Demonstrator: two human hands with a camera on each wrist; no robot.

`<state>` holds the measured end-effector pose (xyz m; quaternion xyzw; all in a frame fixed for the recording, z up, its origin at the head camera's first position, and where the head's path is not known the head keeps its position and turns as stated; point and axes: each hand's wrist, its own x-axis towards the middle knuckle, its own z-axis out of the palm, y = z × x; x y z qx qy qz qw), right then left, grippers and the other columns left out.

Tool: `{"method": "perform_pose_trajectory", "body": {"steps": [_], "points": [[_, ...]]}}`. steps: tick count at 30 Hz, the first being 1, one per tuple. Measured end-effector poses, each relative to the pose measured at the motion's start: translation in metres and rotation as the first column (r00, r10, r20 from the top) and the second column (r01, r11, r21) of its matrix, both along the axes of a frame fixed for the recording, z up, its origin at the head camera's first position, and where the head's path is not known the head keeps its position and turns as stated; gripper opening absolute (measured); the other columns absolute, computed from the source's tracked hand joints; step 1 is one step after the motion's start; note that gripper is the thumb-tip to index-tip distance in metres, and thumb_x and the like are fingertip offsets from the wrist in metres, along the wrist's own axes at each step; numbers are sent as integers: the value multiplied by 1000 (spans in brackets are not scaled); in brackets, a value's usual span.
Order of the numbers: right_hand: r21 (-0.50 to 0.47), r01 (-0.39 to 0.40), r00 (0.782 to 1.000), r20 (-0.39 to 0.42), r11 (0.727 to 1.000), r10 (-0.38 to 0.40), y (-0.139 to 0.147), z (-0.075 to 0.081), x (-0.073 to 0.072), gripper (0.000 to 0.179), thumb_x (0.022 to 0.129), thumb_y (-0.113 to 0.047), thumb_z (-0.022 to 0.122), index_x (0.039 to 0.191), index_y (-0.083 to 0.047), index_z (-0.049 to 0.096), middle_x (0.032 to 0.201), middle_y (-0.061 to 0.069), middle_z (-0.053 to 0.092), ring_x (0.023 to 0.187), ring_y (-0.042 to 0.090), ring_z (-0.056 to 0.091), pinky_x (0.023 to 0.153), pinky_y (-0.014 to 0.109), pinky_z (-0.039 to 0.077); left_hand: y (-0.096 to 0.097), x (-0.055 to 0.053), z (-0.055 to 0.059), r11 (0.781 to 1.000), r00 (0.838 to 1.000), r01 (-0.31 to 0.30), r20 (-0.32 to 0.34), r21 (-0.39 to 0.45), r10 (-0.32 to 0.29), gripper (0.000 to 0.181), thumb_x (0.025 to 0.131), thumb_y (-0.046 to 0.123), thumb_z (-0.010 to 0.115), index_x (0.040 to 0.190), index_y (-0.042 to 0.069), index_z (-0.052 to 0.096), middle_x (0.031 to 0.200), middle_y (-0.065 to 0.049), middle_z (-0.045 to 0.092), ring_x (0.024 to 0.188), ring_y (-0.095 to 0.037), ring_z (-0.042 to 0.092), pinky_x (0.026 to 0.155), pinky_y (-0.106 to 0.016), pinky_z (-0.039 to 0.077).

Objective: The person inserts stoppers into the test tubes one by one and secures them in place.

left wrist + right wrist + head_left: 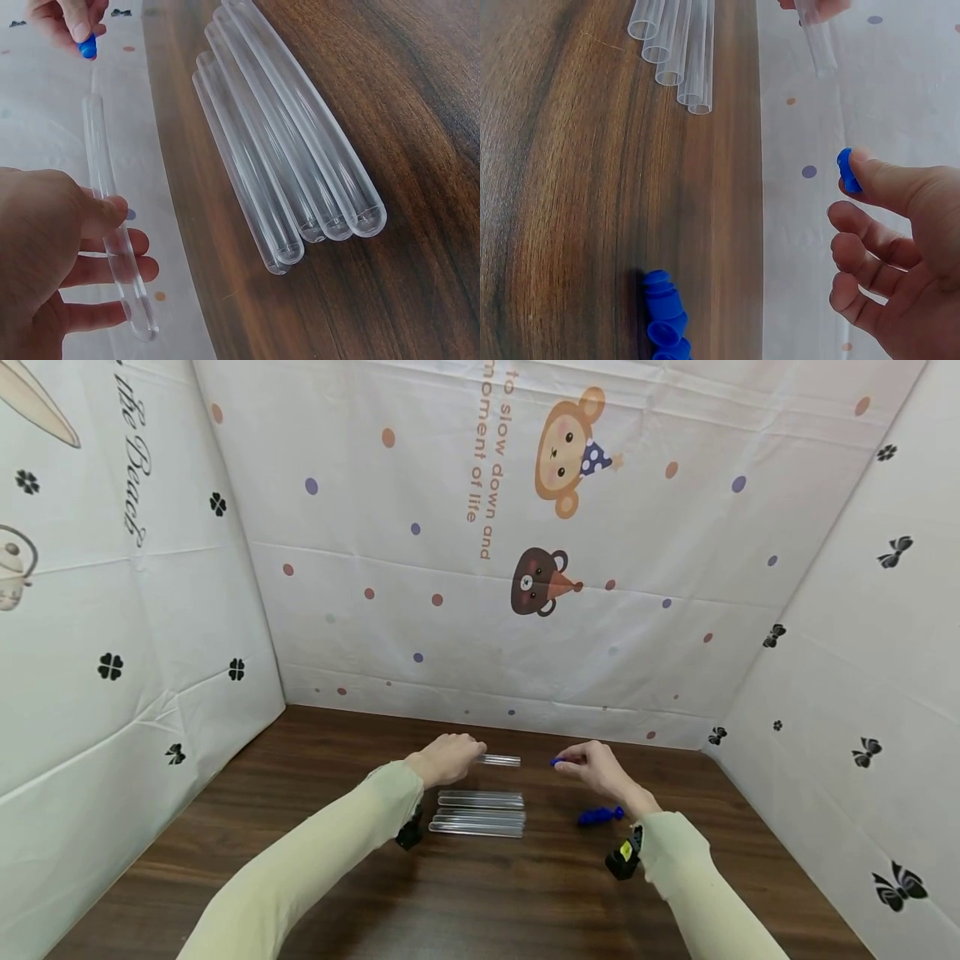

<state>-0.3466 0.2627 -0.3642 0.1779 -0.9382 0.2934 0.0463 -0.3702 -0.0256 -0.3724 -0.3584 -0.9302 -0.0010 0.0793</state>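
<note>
My left hand (pixel 448 757) holds a clear test tube (pixel 112 217) between thumb and fingers, its rounded end toward the palm side and its open mouth facing the right hand. In my right hand (pixel 597 767), thumb and forefinger pinch a small blue stopper (pixel 847 171); the other fingers are loosely bent. A gap separates the stopper from the tube's mouth. Several more clear test tubes (pixel 277 142) lie side by side on the table below the left hand. A cluster of blue stoppers (pixel 665 311) lies near the right wrist.
The dark wooden table (pixel 480 902) carries everything. White printed cloth (pixel 450 635) rises behind it and at both sides. The lying tubes' open mouths face right, toward the blue stoppers. A black camera sits on each wrist.
</note>
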Motion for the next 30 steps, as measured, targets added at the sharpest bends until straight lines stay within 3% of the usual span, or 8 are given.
{"method": "perform_pose_trajectory", "body": {"steps": [16,24,30], "points": [[-42,-14,1000,23,999,15,-11,-3,-3,22,91,-21,66,106,-6,73,102,11,73,90,20,68,76,33,55,-1,1,1,1000,1000,3,12,16,-4,12,95,8,59,105,11,65,93,-4,69,78,-15,65,61,-25,48],[-66,-21,999,31,998,23,-17,-2,-2,21,92,-18,66,106,-4,73,101,13,73,92,29,68,75,34,55,-2,2,1,1000,1000,12,5,20,-12,12,95,8,59,104,11,65,93,-4,69,80,-17,66,63,-27,50],[-61,-42,999,19,997,43,-21,-2,0,22,92,-19,66,107,-4,72,101,12,73,88,22,68,74,33,55,-2,0,-1,999,1000,18,-7,28,-18,12,94,5,60,102,10,66,92,-5,70,77,-17,66,60,-25,49]]}}
